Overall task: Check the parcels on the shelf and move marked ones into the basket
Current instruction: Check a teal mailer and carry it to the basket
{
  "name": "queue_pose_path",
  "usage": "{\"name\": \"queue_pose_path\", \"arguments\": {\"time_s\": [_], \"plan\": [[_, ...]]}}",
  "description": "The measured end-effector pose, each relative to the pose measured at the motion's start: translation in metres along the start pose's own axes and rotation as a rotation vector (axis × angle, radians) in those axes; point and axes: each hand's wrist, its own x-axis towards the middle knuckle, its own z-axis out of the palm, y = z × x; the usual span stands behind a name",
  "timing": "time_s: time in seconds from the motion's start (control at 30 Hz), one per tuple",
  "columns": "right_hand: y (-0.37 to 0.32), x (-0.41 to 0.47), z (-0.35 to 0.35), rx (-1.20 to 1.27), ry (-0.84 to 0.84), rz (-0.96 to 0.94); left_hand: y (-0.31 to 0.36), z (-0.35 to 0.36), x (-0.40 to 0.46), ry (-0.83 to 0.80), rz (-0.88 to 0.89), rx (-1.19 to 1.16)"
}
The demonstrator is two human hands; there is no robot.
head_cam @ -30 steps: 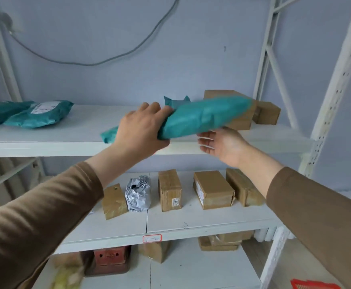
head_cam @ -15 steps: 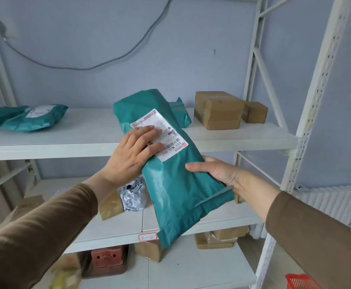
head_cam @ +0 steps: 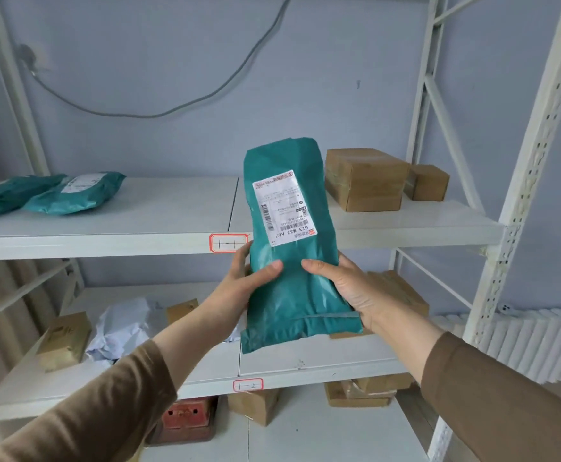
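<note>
Holding a teal poly-mailer parcel (head_cam: 289, 261) upright in front of the white shelf (head_cam: 106, 235), both hands clamp its lower half: left hand (head_cam: 239, 288) and right hand (head_cam: 349, 288) each have a thumb on the front face. Its shipping label (head_cam: 284, 208) faces the camera, so this appears to be the check step. No basket is in view; the next move likely depends on whether a mark is found.
</note>
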Motion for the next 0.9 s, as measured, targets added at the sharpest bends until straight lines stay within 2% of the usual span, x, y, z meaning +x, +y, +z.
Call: {"name": "queue_pose_path", "arguments": {"time_s": [0.07, 0.2, 0.37, 0.53, 0.67, 0.9], "plan": [[-0.002, 0.009, 0.001, -0.020, 0.017, 0.009, 0.003, -0.003, 0.002, 0.011, -0.011, -0.051], [-0.009, 0.038, 0.010, -0.076, -0.046, 0.063, 0.016, -0.022, 0.012, 0.165, 0.006, -0.089], [-0.017, 0.086, 0.034, -0.183, -0.106, 0.025, 0.043, -0.064, 0.045, 0.303, 0.039, -0.093], [-0.034, 0.147, 0.068, -0.218, 0.005, -0.010, 0.079, -0.104, 0.097, 0.373, 0.014, -0.015], [-0.042, 0.208, 0.086, -0.153, 0.090, -0.013, 0.103, -0.138, 0.137, 0.304, -0.041, 0.130], [-0.021, 0.292, 0.102, -0.161, 0.192, 0.030, 0.104, -0.189, 0.203, 0.338, -0.097, 0.352]]}}
